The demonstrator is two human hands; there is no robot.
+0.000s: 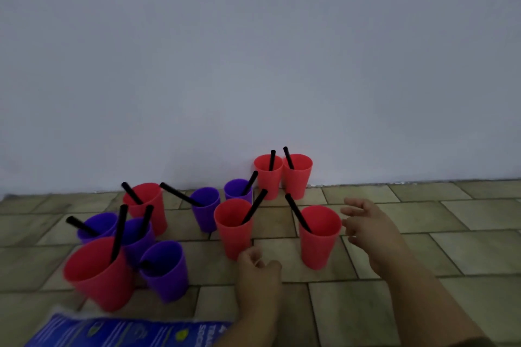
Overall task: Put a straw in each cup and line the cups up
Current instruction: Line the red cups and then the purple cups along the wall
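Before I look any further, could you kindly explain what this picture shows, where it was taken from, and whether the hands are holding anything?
There is no machine here. A person is working with bare hands, and the single picture comes from a camera worn on their head, looking forward and down. On the tiled floor, by a plain wall, stand red cups and purple cups. They are scattered rather than lined up, and black straws lean in them. A blue packet lies at the near edge. The right hand is open with its fingers spread, close beside the rightmost red cup; blur hides whether it touches the cup. The left hand is curled near the foot of the middle red cup, and I cannot tell whether it holds anything.
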